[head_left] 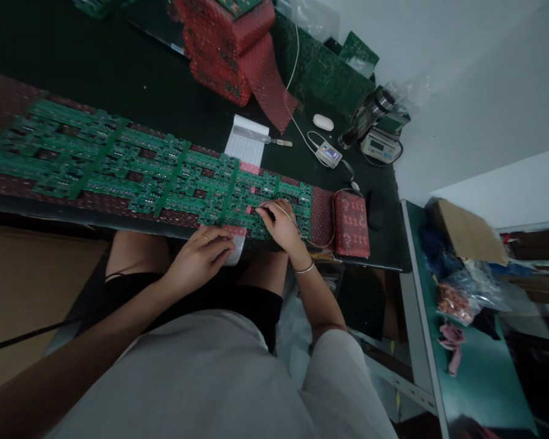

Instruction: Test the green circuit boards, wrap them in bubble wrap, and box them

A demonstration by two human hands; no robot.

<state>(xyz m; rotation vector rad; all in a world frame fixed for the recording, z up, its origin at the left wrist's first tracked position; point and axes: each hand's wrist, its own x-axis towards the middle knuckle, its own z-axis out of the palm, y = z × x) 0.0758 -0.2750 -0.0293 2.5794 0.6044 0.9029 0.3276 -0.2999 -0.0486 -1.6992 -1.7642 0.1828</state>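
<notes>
A row of green circuit boards (155,167) lies on red bubble wrap (322,213) along the table's front edge. My right hand (281,225) is over a board toward the right end, its thumb and fingers pinched around the end of a thin cable (320,246). The tip of the cable is too small to make out. From there the cable loops right, past a red bubble-wrapped block (351,224), to a small device with a lit screen (329,155). My left hand (205,253) rests at the boards' front edge, fingers loosely bent and thumb apart, with nothing visible in it.
Behind the boards lie a sheet of paper (247,145) and a knife-like tool with a pale handle (281,142). A stack in red bubble wrap (219,55) stands farther back. To the right are a white oval object (323,122), a metal flask (368,116) and a grey meter (380,146).
</notes>
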